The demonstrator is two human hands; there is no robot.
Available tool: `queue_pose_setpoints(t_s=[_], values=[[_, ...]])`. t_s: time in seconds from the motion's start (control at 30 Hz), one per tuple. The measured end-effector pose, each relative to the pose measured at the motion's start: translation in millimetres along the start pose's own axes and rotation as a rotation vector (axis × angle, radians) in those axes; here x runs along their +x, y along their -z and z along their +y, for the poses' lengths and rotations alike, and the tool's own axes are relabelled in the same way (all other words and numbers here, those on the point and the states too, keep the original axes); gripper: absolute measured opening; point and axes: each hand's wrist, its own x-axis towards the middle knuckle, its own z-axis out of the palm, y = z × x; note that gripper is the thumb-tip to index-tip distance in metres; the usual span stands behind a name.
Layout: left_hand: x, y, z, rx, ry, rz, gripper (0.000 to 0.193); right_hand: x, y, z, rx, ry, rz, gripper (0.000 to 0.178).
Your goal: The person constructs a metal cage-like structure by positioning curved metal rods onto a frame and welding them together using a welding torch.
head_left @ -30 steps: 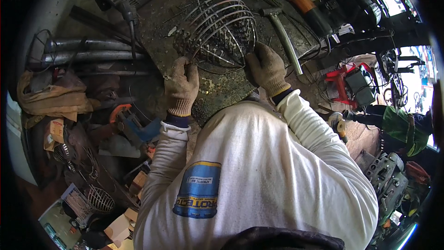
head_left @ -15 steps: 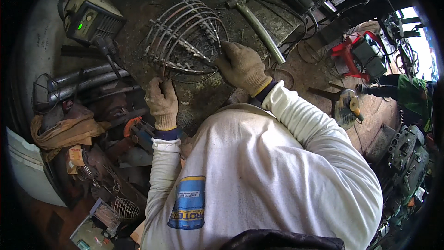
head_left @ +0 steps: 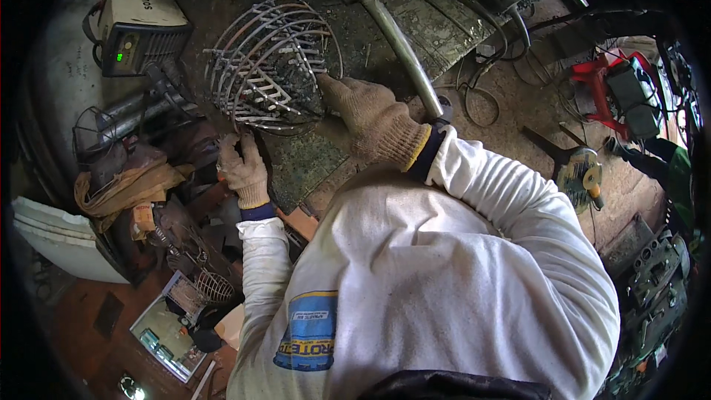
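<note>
A domed cage of bent metal rods point(head_left: 255, 24) lies tilted on the dark worktable, its curved ribs crossed by short rods. My right hand point(head_left: 374, 120), in a knitted beige glove, is closed on the cage's near right rim. At its near left rim is my left hand point(head_left: 244, 167), gloved alike, with thumb and fingers pinching the edge. The fingertips of both hands are partly hidden. Right of the cage lies a hammer point(head_left: 396, 37) with a metal pipe handle, its end close to my right wrist.
A welding machine point(head_left: 144, 26) with a lit green display stands at the left. Metal pipes point(head_left: 122, 120) and a brown cloth point(head_left: 133, 185) lie nearer me. An angle grinder point(head_left: 578, 178) rests on the floor at right, below a red-framed object point(head_left: 592, 92). Cables loop past the table's right edge.
The cage has turned and tilted between my hands, so more of its short crossing rods show. Both hands stay at its rim. The whole view has shifted with my head.
</note>
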Motion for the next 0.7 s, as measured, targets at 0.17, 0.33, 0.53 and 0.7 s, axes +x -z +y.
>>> queue_pose_setpoints(t_s=[0.17,0.33,0.53,0.7], values=[[-4.8,0.0,21.6,0.032,0.137,0.03,0.029,2.6,8.0,6.9,0.066,0.034,-0.067,0.071],[-11.9,1.9,33.2,0.003,0.28,-0.013,0.035,3.2,6.8,13.6,0.087,0.054,-0.071,0.074],[-25.7,-10.6,33.4,0.033,0.147,0.12,0.028,-15.9,54.3,6.0,-0.022,0.131,-0.01,0.058],[-26.1,-11.1,35.7,0.048,0.184,0.106,0.029,-18.0,73.9,8.2,-0.679,0.204,0.149,0.05]])
